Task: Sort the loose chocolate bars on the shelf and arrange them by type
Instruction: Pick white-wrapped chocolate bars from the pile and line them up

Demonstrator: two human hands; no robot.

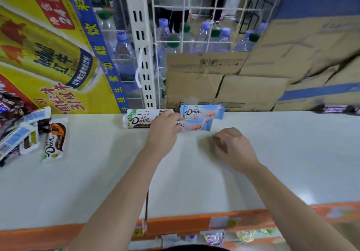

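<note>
Two blue Dove bars lie side by side at the back of the white shelf [272,153], the far blue bar [202,111] and the near blue bar [196,125]. My left hand [165,130] grips the left end of the near one, its fingers also reaching over the right end of the white-and-green Dove bars [137,120] just to the left. My right hand [231,145] hovers over the shelf to the right of the bars, loosely curled and holding nothing. A mixed pile of loose bars [21,135] lies at the far left, with a white-and-brown Dove bar [54,141] beside it.
Cardboard boxes [224,87] stand against the back of the shelf, and dark wrapped bars [335,109] lie at the far right. A yellow drink poster [48,56] forms the left wall. Water bottles [202,36] stand behind a wire grid. An orange price strip [194,221] edges the front.
</note>
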